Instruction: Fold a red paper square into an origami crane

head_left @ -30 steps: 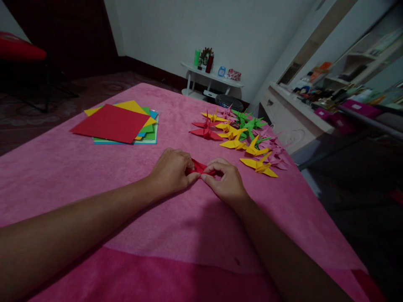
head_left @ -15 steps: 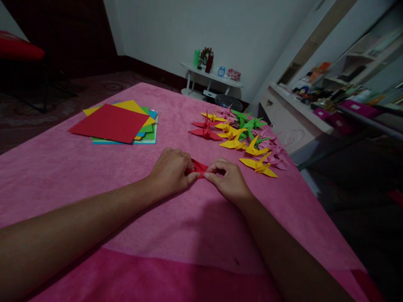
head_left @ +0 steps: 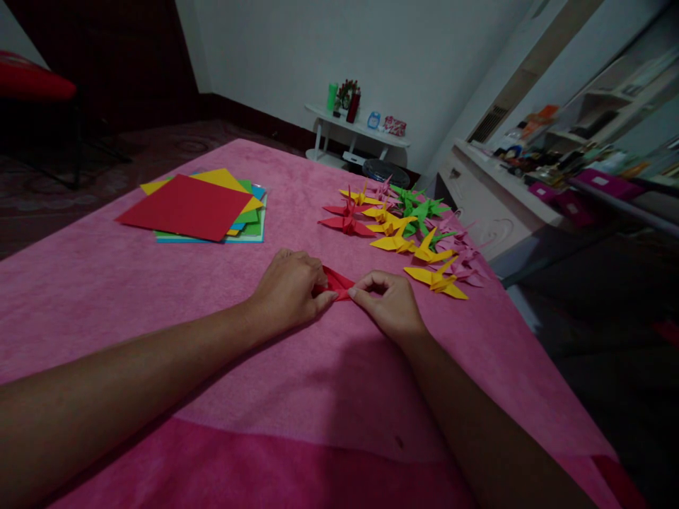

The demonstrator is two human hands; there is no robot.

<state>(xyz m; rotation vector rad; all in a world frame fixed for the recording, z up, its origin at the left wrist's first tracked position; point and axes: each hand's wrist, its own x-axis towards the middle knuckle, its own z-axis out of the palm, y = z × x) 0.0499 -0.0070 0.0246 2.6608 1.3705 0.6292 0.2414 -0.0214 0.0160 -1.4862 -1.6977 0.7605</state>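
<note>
A small folded piece of red origami paper [head_left: 338, 281] lies low over the pink cloth, between my hands. My left hand [head_left: 293, 286] is closed on its left side, thumb along the near edge, and covers that part. With thumb and forefinger, my right hand [head_left: 389, 302] pinches the right end. Beyond my right hand sit several folded paper cranes: red cranes [head_left: 347, 218], yellow cranes [head_left: 436, 277], green cranes [head_left: 421, 211] and pink cranes [head_left: 462, 256].
Loose square paper sheets [head_left: 185, 206], red on top, are piled at the left on the pink cloth [head_left: 212, 382]. A white side table [head_left: 361, 127] with bottles stands by the far wall. A cluttered white dresser [head_left: 477, 191] is at the right, a red chair [head_left: 35, 78] far left.
My right hand's fingertips have slid slightly right along the red paper, away from the left thumb, showing more of it. The left hand stays in place.
</note>
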